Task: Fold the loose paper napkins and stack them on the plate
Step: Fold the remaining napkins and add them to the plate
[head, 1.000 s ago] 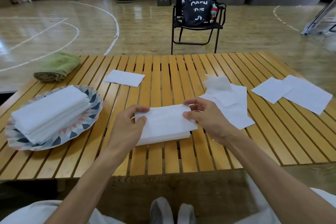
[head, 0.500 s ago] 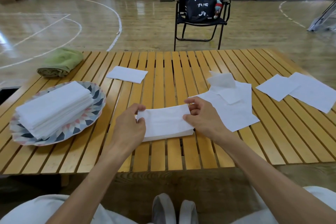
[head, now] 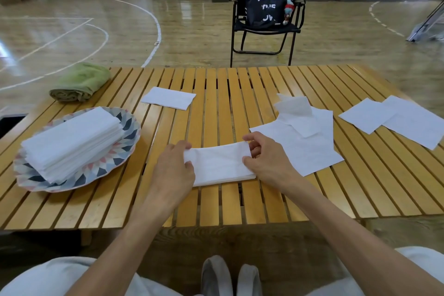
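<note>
A slatted wooden bench (head: 216, 94) carries everything. At its left sits a patterned plate (head: 127, 132) holding a tall stack of folded napkins (head: 72, 142). Loose napkins (head: 307, 149) lie flat at the right, and one more (head: 168, 98) lies near the far middle. At the centre lies a folded napkin (head: 221, 163); the left hand (head: 175, 170) pinches its left end and the right hand (head: 266, 158) pinches its right end. A rolled green towel (head: 81, 81) lies behind the plate.
</note>
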{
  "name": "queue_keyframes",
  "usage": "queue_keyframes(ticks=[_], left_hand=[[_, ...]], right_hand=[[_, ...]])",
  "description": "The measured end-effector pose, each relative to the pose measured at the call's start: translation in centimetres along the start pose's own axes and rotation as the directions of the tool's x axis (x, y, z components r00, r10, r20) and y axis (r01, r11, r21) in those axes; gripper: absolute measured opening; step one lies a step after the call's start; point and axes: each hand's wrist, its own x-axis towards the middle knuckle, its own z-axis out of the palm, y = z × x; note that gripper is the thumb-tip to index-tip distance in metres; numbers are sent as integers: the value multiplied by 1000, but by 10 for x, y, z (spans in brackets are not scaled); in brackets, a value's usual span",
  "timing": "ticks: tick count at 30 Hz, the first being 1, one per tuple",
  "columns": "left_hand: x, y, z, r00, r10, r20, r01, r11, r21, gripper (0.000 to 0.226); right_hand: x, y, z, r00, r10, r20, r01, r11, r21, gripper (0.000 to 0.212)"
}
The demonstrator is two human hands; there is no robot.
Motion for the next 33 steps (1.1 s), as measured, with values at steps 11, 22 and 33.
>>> queue_keyframes(ticks=[11,22,33], left_hand=[[-11,0,25,884,335,327,-443,822,357,65],[-8,-8,34,891,273,364,-404,844,354,70],[-5,9,24,936,297,191,-343,892,294,67]], right_hand=[[-11,0,12,919,-187,348,355,778,-519,57],[-11,7,12,921,-117,371,273,873,-403,57],[56,62,-85,863,176,-473,-365,865,-343,31]])
